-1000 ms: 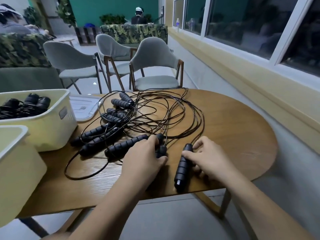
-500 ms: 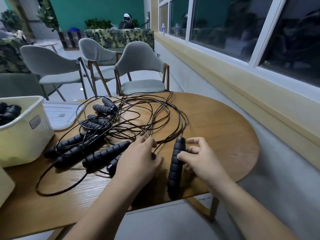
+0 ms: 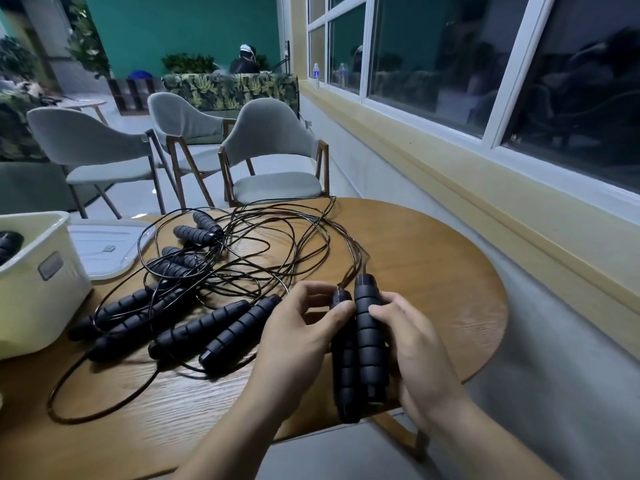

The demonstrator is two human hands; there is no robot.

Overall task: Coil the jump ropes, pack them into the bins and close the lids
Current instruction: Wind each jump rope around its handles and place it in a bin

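Observation:
Two black ribbed jump-rope handles (image 3: 363, 344) are held side by side, upright, above the near edge of the round wooden table (image 3: 450, 271). My left hand (image 3: 298, 344) grips the left handle; my right hand (image 3: 415, 355) grips the right one. Their thin black cords run up into a tangle of ropes (image 3: 263, 251) spread over the table. Several more black handles (image 3: 194, 327) lie loose to the left of my hands. A cream bin (image 3: 41, 289) stands at the left edge with black handles inside. A clear lid (image 3: 104, 247) lies flat behind it.
Three grey chairs (image 3: 273, 157) stand beyond the table. A yellow window ledge (image 3: 485, 174) runs along the right wall. A person sits far back behind a leaf-patterned sofa (image 3: 228, 88). One rope loop (image 3: 104, 393) trails toward the table's near left.
Both hands lifted a handle each off the table and brought the two together, side by side. The view shifted right, so the nearer cream bin has left the frame.

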